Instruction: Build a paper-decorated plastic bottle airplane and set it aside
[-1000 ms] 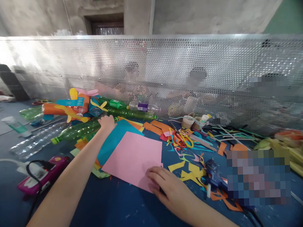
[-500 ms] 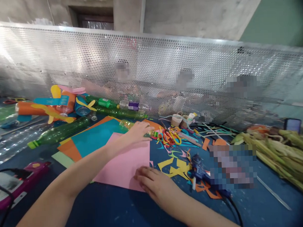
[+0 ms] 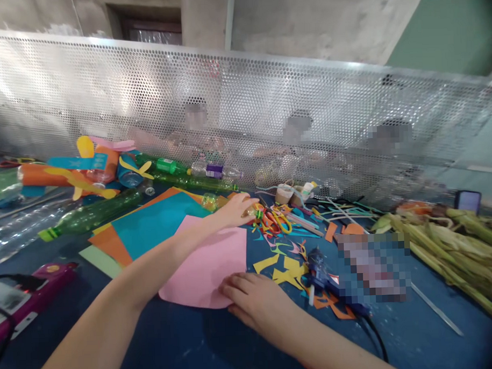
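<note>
My left hand (image 3: 239,209) reaches across the far side of a pink paper sheet (image 3: 204,261), its fingers curled over a small clear plastic bottle (image 3: 211,201) with a green cap. Most of the bottle's middle is hidden under that hand. My right hand (image 3: 250,294) is at the sheet's near right corner, fingers together on the paper; the thumb is hidden. The sheet's near edge bows in a curve. Beneath it lie blue (image 3: 150,223), orange and pale green sheets. Orange-handled scissors (image 3: 281,221) lie just right of the bottle.
Yellow paper scraps (image 3: 289,269) and a blue glue gun (image 3: 324,276) lie to the right, with corn husks (image 3: 453,247) beyond. Green bottles (image 3: 97,211), a paper-covered bottle model (image 3: 84,171) and a purple power strip (image 3: 43,288) are left. A perforated metal screen (image 3: 243,98) stands behind.
My left hand and the bottle under it have shifted slightly right. The pink sheet has also slid a little right, and its near left corner now curves. My right hand stays at the corner.
</note>
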Demonstrator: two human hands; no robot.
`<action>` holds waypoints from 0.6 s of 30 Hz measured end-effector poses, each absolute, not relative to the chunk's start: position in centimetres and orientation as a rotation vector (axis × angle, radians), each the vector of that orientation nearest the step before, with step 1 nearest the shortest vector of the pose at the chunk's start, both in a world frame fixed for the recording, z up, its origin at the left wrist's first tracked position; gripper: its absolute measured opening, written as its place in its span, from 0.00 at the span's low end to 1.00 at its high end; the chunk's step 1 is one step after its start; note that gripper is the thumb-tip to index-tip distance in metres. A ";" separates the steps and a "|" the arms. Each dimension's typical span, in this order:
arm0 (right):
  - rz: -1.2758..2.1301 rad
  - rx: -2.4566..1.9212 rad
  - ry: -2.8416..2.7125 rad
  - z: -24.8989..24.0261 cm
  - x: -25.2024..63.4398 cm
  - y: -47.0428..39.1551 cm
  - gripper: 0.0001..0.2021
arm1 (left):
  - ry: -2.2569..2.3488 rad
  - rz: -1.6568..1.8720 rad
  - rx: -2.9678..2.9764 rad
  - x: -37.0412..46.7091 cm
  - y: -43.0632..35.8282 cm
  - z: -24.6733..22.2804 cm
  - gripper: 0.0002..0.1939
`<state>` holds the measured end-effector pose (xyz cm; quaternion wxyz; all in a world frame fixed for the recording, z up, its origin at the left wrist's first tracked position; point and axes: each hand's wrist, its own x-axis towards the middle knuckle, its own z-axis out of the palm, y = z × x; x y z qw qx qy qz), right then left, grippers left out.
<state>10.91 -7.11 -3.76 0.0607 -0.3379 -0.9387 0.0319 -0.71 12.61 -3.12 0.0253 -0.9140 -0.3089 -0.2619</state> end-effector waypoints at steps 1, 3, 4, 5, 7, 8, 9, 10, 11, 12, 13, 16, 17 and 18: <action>0.084 -1.047 -2.850 -3.5 11.0 -7.1 0.14 | -0.970 -0.854 -2.834 -1.2 12.5 -2.6 0.26; 0.070 -1.127 -2.868 -2.9 11.2 -7.0 0.13 | -1.013 -0.925 -2.855 -2.3 12.1 -1.4 0.21; 0.074 -1.163 -2.877 -2.4 11.5 -7.0 0.12 | -1.029 -0.938 -2.880 -2.9 11.9 -1.0 0.17; 0.055 -1.202 -2.869 -2.0 11.8 -6.9 0.12 | -1.049 -0.955 -2.904 -3.6 11.6 -0.6 0.15; 0.054 -1.260 -2.881 -1.1 12.6 -6.8 0.11 | -1.096 -0.973 -2.953 -4.7 10.7 -0.2 0.14; 0.059 -1.325 -2.864 -0.7 13.0 -6.7 0.10 | -1.117 -0.960 -2.993 -5.1 10.2 -0.2 0.14; 0.067 -1.397 -2.838 -0.4 13.4 -6.6 0.10 | -1.130 -0.936 -3.038 -5.5 9.6 -0.3 0.15; 0.065 -1.454 -2.817 -0.1 13.8 -6.4 0.09 | -1.135 -0.906 -3.086 -5.7 8.9 -0.4 0.15; 0.073 -1.510 -2.779 0.1 14.1 -6.1 0.09 | -1.135 -0.870 -3.137 -6.0 8.1 -0.5 0.15; 0.115 -1.543 -2.748 0.2 14.5 -5.8 0.09 | -1.132 -0.837 -3.182 -6.1 7.2 -0.6 0.16; 0.170 -1.552 -2.722 0.3 14.8 -5.5 0.09 | -1.137 -0.780 -3.237 -6.3 6.3 -0.7 0.18; 0.289 -1.516 -2.629 0.0 15.8 -4.8 0.09 | -1.321 -0.587 -3.348 -6.9 3.6 -0.6 0.23; 0.316 -1.501 -2.599 -0.3 16.1 -4.7 0.09 | -1.329 -0.534 -3.361 -7.1 2.8 -0.6 0.24; 0.340 -1.487 -2.570 -0.7 16.3 -4.7 0.09 | -1.344 -0.486 -3.383 -7.3 2.0 -0.6 0.24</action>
